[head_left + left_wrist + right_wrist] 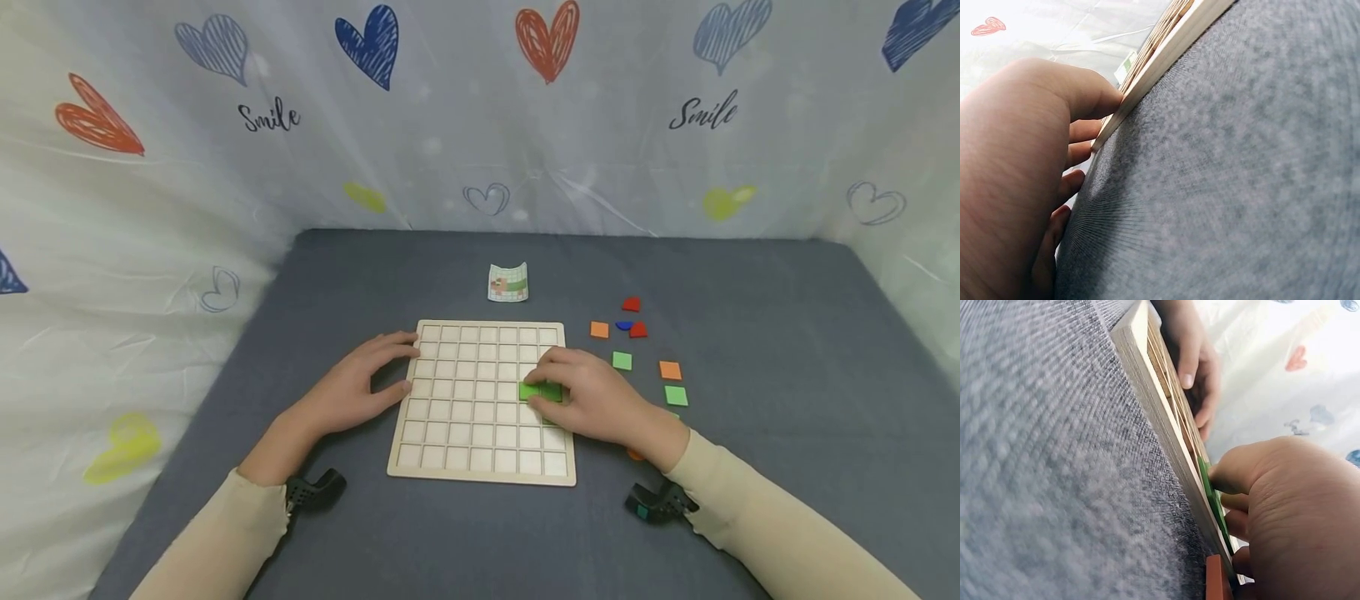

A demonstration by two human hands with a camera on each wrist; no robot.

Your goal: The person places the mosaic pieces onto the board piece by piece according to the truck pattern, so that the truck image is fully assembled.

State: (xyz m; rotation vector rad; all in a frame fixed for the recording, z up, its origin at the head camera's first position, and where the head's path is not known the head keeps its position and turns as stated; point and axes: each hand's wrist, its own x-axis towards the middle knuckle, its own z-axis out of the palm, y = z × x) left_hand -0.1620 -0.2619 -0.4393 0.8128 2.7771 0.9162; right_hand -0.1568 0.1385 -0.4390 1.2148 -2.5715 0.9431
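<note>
A pale wooden grid board [453, 433] lies flat on the cloth between the hands. My left hand [358, 383] rests against its left edge, fingers extended and thumb apart; in the left wrist view the thumb [1094, 94] touches the rim. Over the board's right side, my right hand [600, 396] pinches a green tile [528, 391] between thumb and fingers at the grid surface. Another green piece [552, 392] sits directly beside it, partly under the hand, and more green shows below the thumb. The right wrist view has the green tile [1206, 478] level with the board's top.
Right of the board lie orange squares [599, 330], light green squares [622, 361], red pieces [632, 304] and a blue piece [624, 326]. Some pieces are partly hidden by the right wrist. A small picture card [507, 283] stands behind the board. A patterned curtain [450, 125] hangs behind.
</note>
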